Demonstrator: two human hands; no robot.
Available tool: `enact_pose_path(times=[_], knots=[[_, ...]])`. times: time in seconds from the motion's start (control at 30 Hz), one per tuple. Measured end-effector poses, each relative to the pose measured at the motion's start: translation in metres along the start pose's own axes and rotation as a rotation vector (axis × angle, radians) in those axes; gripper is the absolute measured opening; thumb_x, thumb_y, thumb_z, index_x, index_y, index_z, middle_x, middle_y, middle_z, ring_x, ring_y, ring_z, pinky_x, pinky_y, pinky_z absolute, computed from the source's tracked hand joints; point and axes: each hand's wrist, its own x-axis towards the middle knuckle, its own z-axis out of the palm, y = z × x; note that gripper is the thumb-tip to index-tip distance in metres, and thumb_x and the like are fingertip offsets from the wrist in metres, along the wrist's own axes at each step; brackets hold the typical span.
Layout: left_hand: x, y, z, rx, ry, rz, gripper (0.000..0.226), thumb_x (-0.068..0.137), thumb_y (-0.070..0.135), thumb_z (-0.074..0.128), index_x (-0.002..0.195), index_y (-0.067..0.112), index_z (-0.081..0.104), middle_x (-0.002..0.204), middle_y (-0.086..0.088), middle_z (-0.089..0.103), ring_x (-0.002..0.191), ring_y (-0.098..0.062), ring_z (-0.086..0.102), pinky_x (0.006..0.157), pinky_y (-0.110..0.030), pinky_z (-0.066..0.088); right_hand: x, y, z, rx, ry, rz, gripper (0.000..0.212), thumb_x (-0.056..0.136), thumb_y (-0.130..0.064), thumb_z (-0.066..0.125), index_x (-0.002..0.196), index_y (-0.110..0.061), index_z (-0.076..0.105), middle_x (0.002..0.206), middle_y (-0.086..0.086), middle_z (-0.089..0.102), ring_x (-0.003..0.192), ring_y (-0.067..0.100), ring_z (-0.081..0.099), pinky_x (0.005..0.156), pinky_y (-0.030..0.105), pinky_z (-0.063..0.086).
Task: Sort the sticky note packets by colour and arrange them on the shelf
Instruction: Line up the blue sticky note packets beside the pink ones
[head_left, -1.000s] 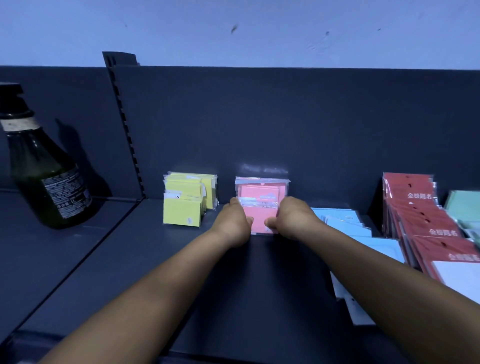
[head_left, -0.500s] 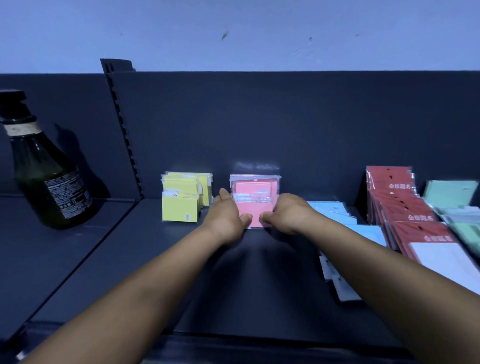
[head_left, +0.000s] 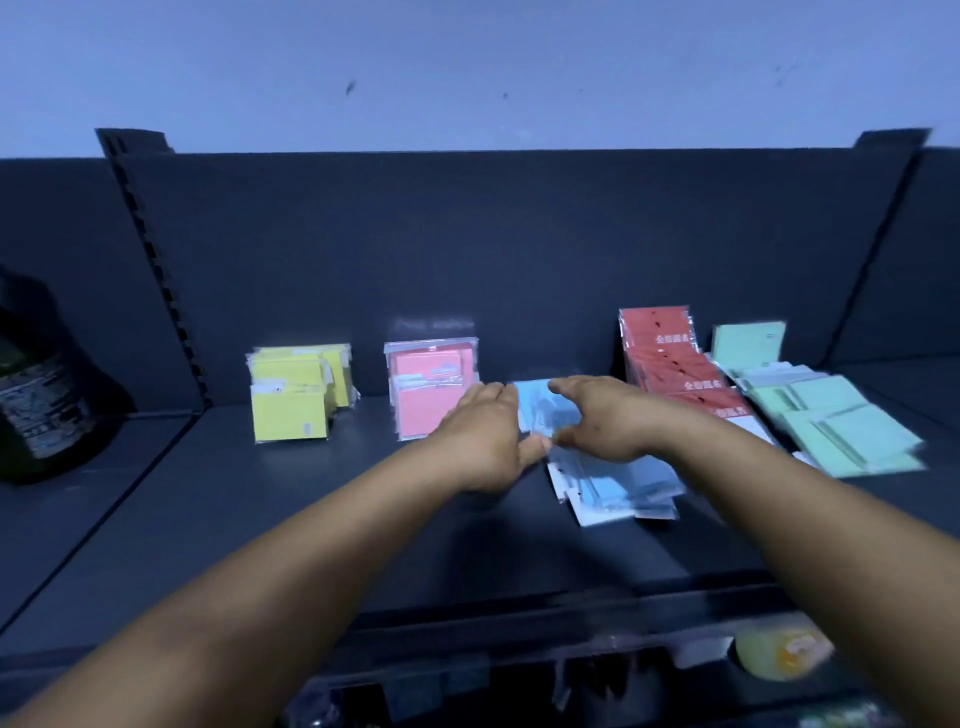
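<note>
On the dark shelf (head_left: 291, 525) a yellow packet stack (head_left: 296, 400) stands at the left and a pink packet stack (head_left: 423, 392) stands upright beside it. A loose heap of blue packets (head_left: 608, 483) lies right of centre. My left hand (head_left: 485, 441) and my right hand (head_left: 605, 418) hover over the heap's far end, fingers spread on either side of an upright blue packet (head_left: 540, 410). Whether either hand grips it is unclear. Red packets (head_left: 670, 358) and green packets (head_left: 831, 415) sit further right.
A dark glass bottle (head_left: 36, 395) stands on the neighbouring shelf section at far left. The shelf's back panel (head_left: 467, 249) rises behind the stacks. Below the front edge, a yellowish round item (head_left: 779, 652) shows on a lower level.
Both hands have left the pink stack and moved right to the blue packets. The view has shifted right, showing more of the green packets.
</note>
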Motion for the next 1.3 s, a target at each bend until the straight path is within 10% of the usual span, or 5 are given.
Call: enact_pose_path(times=[0.53,0.83,0.93,1.1,1.3], knots=[[0.04,0.045,0.005,0.118,-0.323,-0.017,0.098,0.079,0.068,0.055,0.151,0.013,0.019,0.158,-0.002,0.018,0.141,-0.022,0.029,0.115,-0.037,0.029,-0.007,0.086,-0.016,0.072,-0.253,-0.076,0.104,0.075,-0.041,0.078,0.154,-0.025,0.013,0.156,-0.007,0.028,0.139,0.015,0.034,0.111,0.024,0.029],[0.051,0.031,0.007,-0.026,-0.185,-0.133,0.039,0.093,0.045,0.053,0.119,0.016,0.052,0.128,-0.011,0.051,0.105,-0.025,0.053,0.092,-0.032,0.043,0.025,0.088,-0.022,-0.07,-0.235,-0.147,0.051,0.091,-0.034,0.061,0.137,-0.019,0.046,0.136,0.0,0.053,0.119,0.023,0.053,0.101,0.034,0.043],[0.049,0.029,0.011,-0.08,-0.181,-0.187,0.054,0.086,0.043,0.064,0.132,0.021,0.045,0.122,-0.003,0.056,0.106,-0.021,0.056,0.094,-0.031,0.045,0.03,0.085,-0.021,-0.041,-0.239,-0.15,0.058,0.084,-0.03,0.071,0.136,-0.026,0.046,0.129,-0.003,0.054,0.111,0.02,0.058,0.093,0.03,0.048],[0.05,0.023,0.011,-0.383,-0.08,-0.216,0.037,0.075,0.026,0.079,0.098,0.018,0.051,0.091,-0.002,0.061,0.076,-0.016,0.056,0.082,-0.038,0.052,0.042,0.091,-0.019,0.1,-0.176,-0.227,0.017,0.078,-0.022,0.078,0.084,-0.019,0.062,0.075,-0.002,0.062,0.068,0.016,0.055,0.065,0.028,0.044],[0.046,0.022,0.0,-0.386,-0.042,-0.159,0.014,0.086,0.022,0.068,0.089,0.022,0.055,0.08,0.005,0.06,0.071,-0.012,0.058,0.065,-0.025,0.048,0.044,0.087,-0.023,0.265,-0.077,-0.303,0.007,0.086,-0.02,0.069,0.082,-0.023,0.063,0.077,-0.006,0.063,0.07,0.011,0.054,0.068,0.028,0.046]])
